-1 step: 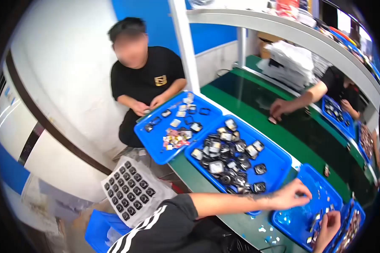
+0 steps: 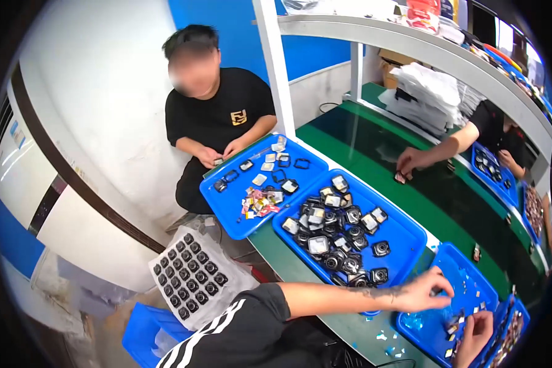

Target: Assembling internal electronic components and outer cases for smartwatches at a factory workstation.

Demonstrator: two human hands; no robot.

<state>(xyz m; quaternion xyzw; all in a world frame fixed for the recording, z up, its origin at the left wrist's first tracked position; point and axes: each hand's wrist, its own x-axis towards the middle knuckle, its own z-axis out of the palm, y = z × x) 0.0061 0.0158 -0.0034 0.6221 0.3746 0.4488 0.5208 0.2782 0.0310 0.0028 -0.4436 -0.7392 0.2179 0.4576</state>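
Note:
My left hand [image 2: 424, 291] hangs over the near end of a blue tray [image 2: 443, 253] scattered with scraps of blue film and small parts. Its thumb and fingers curl into a pinch; anything between the tips is too small to make out. Lower right, my right hand [image 2: 476, 334] is also closed, fingertips bunched, beside small dark and pale parts [image 2: 454, 326] in the same tray. What it grips, if anything, is hidden. To the left of my left hand, a larger blue tray [image 2: 405, 233] holds a heap of small black camera-like units [image 2: 334, 224].
A co-worker [image 2: 221, 104] sits across with both hands at another blue tray [image 2: 218, 211]. A second person's hand [image 2: 411, 161] touches a small part on the green belt [image 2: 374, 147]. A white tray of round black pieces [image 2: 190, 276] stands low left. Shelving [image 2: 362, 26] overhangs.
The view has shifted slightly, moving the scene a little to the right. My two hands keep nearly the same place and closed shape.

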